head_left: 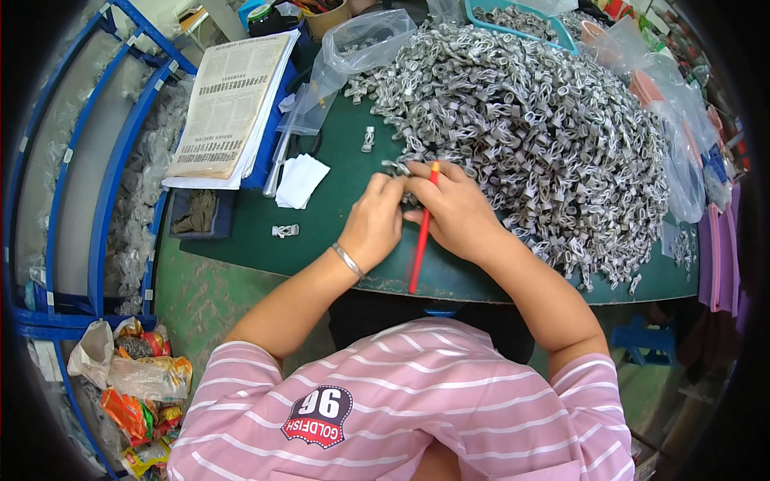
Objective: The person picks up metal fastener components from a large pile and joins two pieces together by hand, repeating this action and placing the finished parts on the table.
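Centrally, the two hands come together above the front part of the table, their fingertips meeting or nearly so. The right hand (461, 215) holds a red pen (423, 228), which slants across its fingers toward the table's near edge. The left hand (375, 215) is bent inward beside it, with a metal bracelet (347, 260) around the wrist; whether its fingers are clamped on anything cannot be told, as they are largely hidden. Small metal clips lie just beyond the fingertips, partly covered by the hands.

To the right and beyond, a large heap of clips (553, 152) covers much of the green table (329, 216). Two single clips lie apart from it: one (367, 139) beyond the left hand, the other (285, 231) to the left, near the white paper slips (301, 181). Farther left rests a stack of printed sheets (228, 104), with a small bin (199, 224) just below it.

At the far side stand a clear plastic bag (365, 40) and a light-blue basin (565, 38) containing more metal pieces. A blue rack (116, 172) borders the table's left side; colourful packages (152, 377) lie near its foot.
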Demonstrator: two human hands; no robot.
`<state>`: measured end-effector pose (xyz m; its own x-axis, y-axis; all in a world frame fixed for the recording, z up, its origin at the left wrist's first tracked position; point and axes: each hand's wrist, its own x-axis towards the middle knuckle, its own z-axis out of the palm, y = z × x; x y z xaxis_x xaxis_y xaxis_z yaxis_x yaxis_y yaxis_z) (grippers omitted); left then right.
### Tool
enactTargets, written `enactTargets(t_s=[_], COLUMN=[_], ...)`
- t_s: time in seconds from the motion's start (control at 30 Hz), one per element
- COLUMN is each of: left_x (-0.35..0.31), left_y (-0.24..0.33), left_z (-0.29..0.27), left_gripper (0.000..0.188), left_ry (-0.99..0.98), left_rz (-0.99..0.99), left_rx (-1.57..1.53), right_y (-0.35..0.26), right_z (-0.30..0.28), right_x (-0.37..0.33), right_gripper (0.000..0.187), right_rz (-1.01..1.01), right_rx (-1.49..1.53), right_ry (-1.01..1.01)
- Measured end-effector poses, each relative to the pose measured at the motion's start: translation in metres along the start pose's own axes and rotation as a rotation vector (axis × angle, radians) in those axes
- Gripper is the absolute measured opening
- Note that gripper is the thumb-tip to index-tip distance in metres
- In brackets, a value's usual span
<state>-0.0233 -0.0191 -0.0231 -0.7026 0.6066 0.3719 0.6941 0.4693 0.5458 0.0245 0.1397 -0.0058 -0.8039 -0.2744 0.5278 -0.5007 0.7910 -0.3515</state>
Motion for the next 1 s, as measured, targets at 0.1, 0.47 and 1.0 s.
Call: enactTargets(t_s=[0.1, 0.47, 1.0], left_x=[-0.014, -0.037, -0.052], left_y=[0.017, 0.019, 0.026], left_z=[0.004, -0.037, 0.138], left_gripper=[0.034, 0.015, 0.019], left_ry=[0.001, -0.303, -0.251], left_rz=[0.053, -0.568, -0.691], left_rx=[-0.105, -1.214, -1.875], right_y=[-0.005, -0.013, -0.034], right_z=[-0.012, -0.039, -0.026], right_x=[-0.025, -0.114, -0.12], right_gripper=[0.032, 0.008, 0.014], right_rz=[-0.001, 0.363, 0.701], right_rx=[0.001, 0.297, 0.633], right_ry=[0.002, 0.458, 0.428])
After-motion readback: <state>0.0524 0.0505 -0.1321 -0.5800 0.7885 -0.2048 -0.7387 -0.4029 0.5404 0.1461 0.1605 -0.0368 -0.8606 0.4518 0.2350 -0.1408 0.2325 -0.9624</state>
